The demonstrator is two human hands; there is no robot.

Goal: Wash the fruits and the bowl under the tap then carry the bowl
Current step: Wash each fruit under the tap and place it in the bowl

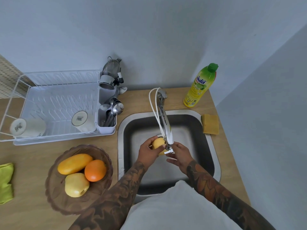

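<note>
Over the steel sink (204, 130), my left hand (147, 152) grips a yellow fruit (157, 144) right under the spout of the tap (167, 130). My right hand (180, 155) is beside the fruit on the right, fingers relaxed near the tap's end; whether it touches the fruit I cannot tell. A brown glass bowl (54, 185) stands on the wooden counter left of the sink. It holds a yellow mango (74, 164), an orange (95, 170) and a yellow apple (76, 185).
A white dish rack (54, 103) with two upturned cups and a cutlery holder (107, 118) stands at the back left. A dish soap bottle (200, 86) and a yellow sponge (210, 124) sit right of the tap. A green cloth (5, 182) lies at the left edge.
</note>
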